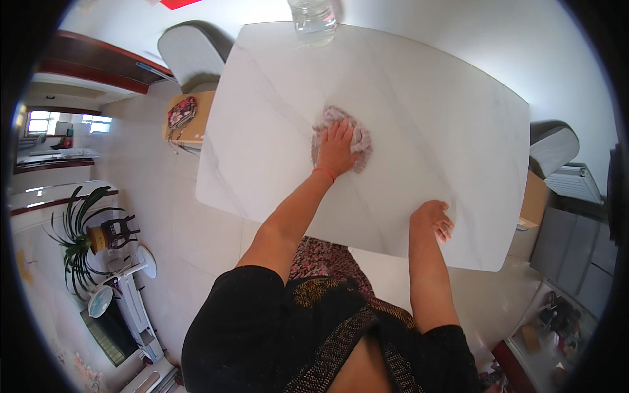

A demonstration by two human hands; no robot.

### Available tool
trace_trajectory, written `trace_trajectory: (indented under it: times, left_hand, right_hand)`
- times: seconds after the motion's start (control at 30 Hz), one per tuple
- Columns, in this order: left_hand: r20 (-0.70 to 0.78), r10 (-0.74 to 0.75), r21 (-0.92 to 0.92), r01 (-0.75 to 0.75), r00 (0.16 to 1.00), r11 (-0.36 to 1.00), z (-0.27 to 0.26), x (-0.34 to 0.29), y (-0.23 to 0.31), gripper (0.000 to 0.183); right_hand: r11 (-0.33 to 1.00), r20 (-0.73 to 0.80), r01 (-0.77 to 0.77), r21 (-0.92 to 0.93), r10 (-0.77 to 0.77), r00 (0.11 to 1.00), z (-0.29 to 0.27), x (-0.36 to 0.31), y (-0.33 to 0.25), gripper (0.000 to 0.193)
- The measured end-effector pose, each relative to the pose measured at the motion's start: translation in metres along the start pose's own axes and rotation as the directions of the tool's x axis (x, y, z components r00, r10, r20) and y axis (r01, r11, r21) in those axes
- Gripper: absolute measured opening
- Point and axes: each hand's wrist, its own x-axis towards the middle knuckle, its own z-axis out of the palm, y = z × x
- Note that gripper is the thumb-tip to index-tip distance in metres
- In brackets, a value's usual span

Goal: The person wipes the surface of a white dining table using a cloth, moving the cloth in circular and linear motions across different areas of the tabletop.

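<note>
A pale, crumpled cloth with pinkish-grey markings [360, 137] lies near the middle of the white, grey-veined, marble-look desk [426, 124]. The person's left grip [337, 149], a red band at its wrist, rests flat on the cloth, fingers extended and unclenched. The right grip [434, 217] is above the desk's near right part, fingers loosely curled apart around nothing; whether it touches the surface I cannot tell. A clear, rounded glass jar holding clear liquid [314, 23] stands at the desk's far edge. Left of the desk, a dark floral fabric pouch [182, 112] sits on a tan chair seat [196, 118].

Glass jar [314, 25] cut off, cloth [362, 139] part-hidden
</note>
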Motion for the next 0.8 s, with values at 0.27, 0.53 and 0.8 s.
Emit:
trace_trajectory:
  times: [0.27,0.53,0.8]
  left_hand:
    - [0.011,-0.053,0.015,0.053,0.999,0.998,-0.004,-0.152,-0.019,0.078]
    - [0.031,-0.331,0.109,0.326,0.943,0.939,-0.032,-0.234,-0.115,0.088]
    - [-0.075,-0.875,-0.058,0.874,0.478,0.482,-0.054,-0.195,-0.172,0.088]
  right_hand:
    - [0.755,0.225,0.611,-0.235,-0.57,0.79,-0.035,0.002,0.052,0.091]
    - [-0.021,0.473,0.994,-0.106,-0.881,0.032,-0.076,0.098,0.135,0.09]
    - [0.314,0.515,0.912,-0.264,-0.753,0.409,-0.092,0.076,0.155,0.099]
